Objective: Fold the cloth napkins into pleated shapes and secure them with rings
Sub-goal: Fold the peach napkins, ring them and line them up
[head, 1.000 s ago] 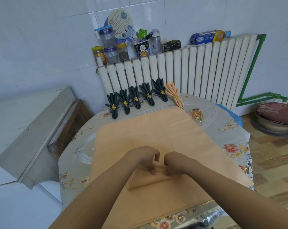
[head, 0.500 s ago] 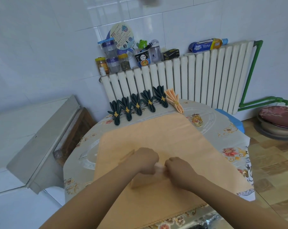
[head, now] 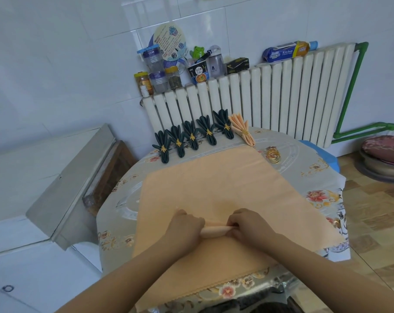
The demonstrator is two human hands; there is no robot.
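Meanwhile both hands, left hand point(head: 187, 227) and right hand point(head: 248, 224), pinch the folded peach napkin point(head: 214, 231) on the bench point(head: 322, 184); gold rings point(head: 274, 155) lie well apart

The big cloth point(head: 205, 188) spread over the table was plain peach-orange, and the pleated napkin point(head: 242, 129) at the back matched it. Five pleated napkins point(head: 192, 137) beside that one were dark green, each cinched by a gold ring. Loose rings point(head: 274, 155) shone gold. The tablecloth point(head: 322, 177) was grey with red and pink flowers and gold scrolls. The radiator point(head: 281, 98) was white, its pipe point(head: 349, 86) bright green.
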